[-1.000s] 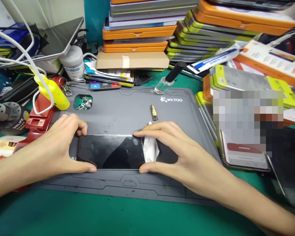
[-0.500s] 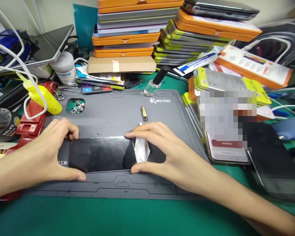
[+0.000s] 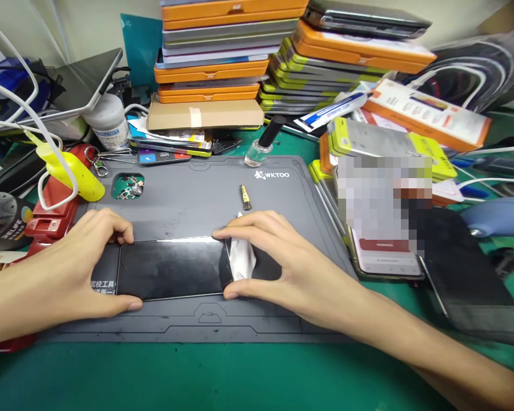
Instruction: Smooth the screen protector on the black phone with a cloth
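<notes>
Phone, black glass up, lying lengthwise across the grey mat, and we've got it framed from both ends! Our left hand spans the left end, fingers curled at the far edge, thumb along the near one; our right hand pinches the other end, fingertips at the far corner, thumb at the near. Both hands hold it by its rims, palms off the glass. Whether its underside touches the mat, we can't tell.

The step in hand looks to us like steadying and squaring it up. From here, the move calls for even pressure at both ends, with the screen kept level.

Now the room! White paper sits right beside the right end, inside our grip's arch, so a slide that way could crumple it. The small brush lies beyond, near our right fingers. Far side, a broad stretch of mat gives us space; near side, a strip of mat, then the green surface.
</notes>
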Action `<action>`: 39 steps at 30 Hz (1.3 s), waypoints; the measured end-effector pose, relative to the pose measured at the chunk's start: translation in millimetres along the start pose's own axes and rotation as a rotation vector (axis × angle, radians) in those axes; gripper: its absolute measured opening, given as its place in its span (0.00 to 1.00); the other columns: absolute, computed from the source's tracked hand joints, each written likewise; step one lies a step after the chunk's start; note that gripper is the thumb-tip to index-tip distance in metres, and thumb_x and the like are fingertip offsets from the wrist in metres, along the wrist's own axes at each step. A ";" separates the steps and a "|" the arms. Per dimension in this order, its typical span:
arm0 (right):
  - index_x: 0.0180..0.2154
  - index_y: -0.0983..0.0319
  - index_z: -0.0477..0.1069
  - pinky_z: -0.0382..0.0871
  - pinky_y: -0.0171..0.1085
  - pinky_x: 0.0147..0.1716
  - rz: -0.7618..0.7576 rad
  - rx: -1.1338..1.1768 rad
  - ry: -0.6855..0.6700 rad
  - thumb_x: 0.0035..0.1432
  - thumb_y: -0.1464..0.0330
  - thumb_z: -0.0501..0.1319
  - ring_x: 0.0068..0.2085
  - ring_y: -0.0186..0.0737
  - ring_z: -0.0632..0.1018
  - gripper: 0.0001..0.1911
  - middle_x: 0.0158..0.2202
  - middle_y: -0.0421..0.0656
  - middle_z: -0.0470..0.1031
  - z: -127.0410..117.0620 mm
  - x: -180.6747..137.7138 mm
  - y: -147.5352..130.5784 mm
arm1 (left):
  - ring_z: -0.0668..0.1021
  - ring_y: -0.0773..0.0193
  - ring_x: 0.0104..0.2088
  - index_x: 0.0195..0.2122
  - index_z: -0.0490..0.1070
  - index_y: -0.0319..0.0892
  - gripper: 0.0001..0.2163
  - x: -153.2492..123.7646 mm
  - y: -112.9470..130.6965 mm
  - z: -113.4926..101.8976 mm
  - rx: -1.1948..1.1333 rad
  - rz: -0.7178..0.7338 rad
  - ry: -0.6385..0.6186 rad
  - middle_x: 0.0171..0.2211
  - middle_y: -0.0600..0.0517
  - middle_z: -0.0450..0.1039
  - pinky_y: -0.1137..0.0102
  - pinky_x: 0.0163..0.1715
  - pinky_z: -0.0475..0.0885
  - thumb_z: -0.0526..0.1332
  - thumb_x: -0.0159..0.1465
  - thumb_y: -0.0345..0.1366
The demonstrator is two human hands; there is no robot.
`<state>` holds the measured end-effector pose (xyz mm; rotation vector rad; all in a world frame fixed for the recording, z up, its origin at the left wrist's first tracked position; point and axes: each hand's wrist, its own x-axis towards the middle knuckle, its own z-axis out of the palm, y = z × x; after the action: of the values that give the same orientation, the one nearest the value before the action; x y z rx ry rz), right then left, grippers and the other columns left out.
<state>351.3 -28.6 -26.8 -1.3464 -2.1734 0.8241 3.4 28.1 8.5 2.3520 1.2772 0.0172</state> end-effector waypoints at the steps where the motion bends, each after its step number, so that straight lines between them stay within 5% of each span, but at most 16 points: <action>1: 0.61 0.53 0.77 0.74 0.61 0.62 0.001 -0.002 0.000 0.61 0.48 0.74 0.62 0.59 0.76 0.31 0.58 0.49 0.79 -0.3 0.0 -0.2 | 0.77 0.48 0.48 0.51 0.68 0.50 0.30 0.1 0.4 0.8 0.000 0.010 0.002 0.51 0.50 0.72 0.60 0.43 0.77 0.75 0.54 0.59; 8: 0.60 0.52 0.77 0.73 0.60 0.62 0.018 0.029 -0.010 0.61 0.49 0.74 0.62 0.59 0.75 0.30 0.58 0.49 0.79 -0.7 0.4 -1.2 | 0.78 0.45 0.55 0.61 0.69 0.55 0.33 3.5 2.5 3.2 -0.041 0.069 -0.023 0.58 0.50 0.72 0.55 0.54 0.78 0.73 0.57 0.57; 13: 0.61 0.53 0.76 0.73 0.58 0.62 0.022 0.034 -0.014 0.61 0.50 0.75 0.62 0.58 0.75 0.31 0.59 0.48 0.78 -0.9 -0.4 -0.5 | 0.78 0.48 0.54 0.60 0.72 0.57 0.25 1.3 13.0 0.0 -0.064 0.075 0.014 0.57 0.53 0.70 0.55 0.56 0.74 0.70 0.63 0.51; 19: 0.60 0.54 0.76 0.73 0.59 0.62 0.015 0.029 -0.014 0.61 0.49 0.75 0.62 0.58 0.75 0.31 0.58 0.49 0.79 -2.0 -0.9 0.1 | 0.76 0.45 0.58 0.60 0.70 0.58 0.28 1.0 7.3 1.0 -0.050 0.077 -0.017 0.59 0.54 0.71 0.51 0.60 0.74 0.71 0.61 0.55; 39: 0.62 0.56 0.74 0.74 0.54 0.61 -0.055 -0.036 -0.006 0.63 0.51 0.73 0.61 0.55 0.75 0.31 0.59 0.49 0.77 -1.7 -2.6 2.4 | 0.82 0.50 0.49 0.65 0.68 0.61 0.30 2.2 -11.5 7.3 0.134 0.287 0.078 0.57 0.52 0.73 0.59 0.48 0.78 0.67 0.65 0.60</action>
<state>355.0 -29.6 -27.3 -1.2974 -2.2293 0.7724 -2.8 32.4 -3.0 2.6558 0.9908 0.1186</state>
